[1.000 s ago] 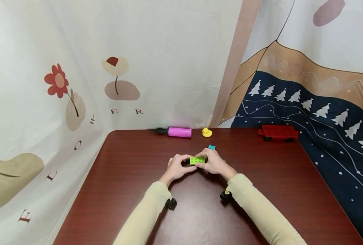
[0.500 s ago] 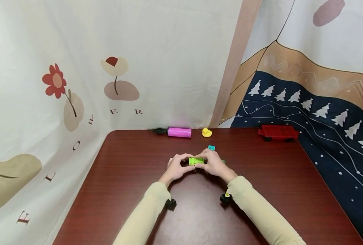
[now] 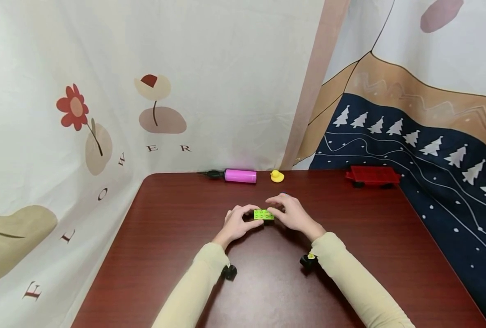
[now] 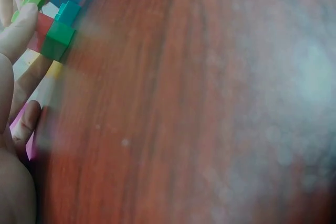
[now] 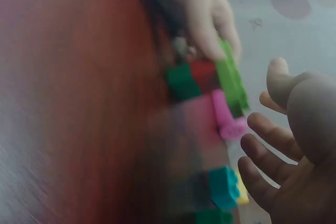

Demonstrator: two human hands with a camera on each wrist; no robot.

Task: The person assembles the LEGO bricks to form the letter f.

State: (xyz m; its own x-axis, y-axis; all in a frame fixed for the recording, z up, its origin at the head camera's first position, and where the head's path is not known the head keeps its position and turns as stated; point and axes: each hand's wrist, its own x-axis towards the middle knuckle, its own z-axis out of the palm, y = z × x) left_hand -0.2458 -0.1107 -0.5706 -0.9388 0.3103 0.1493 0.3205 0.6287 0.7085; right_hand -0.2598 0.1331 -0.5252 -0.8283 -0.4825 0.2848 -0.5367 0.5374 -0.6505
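Note:
My left hand (image 3: 235, 223) pinches a lime-green toy brick (image 3: 261, 214) between thumb and fingers. This brick tops a stack, seen in the right wrist view, with a red brick (image 5: 203, 74) below it and a green brick (image 5: 182, 81) at the bottom. My right hand (image 3: 295, 215) is just right of the stack, its fingers spread and nothing in its grasp; in the head view its thumb overlaps the lime brick's right end. Past the stack stands a teal brick (image 5: 223, 187), with another green brick (image 5: 214, 217) close by. My right hand mostly hides both in the head view.
Along the back edge of the brown table (image 3: 177, 214) lie a pink hand pump (image 3: 240, 176) with a black nozzle, a yellow rubber duck (image 3: 277, 176) and a red toy wagon (image 3: 372, 176). A printed curtain (image 3: 226, 91) hangs right behind the table.
My right hand has let go of the lime brick, opened its fingers and shifted right, now covering the teal brick in the head view. My left hand has stayed on the stack.

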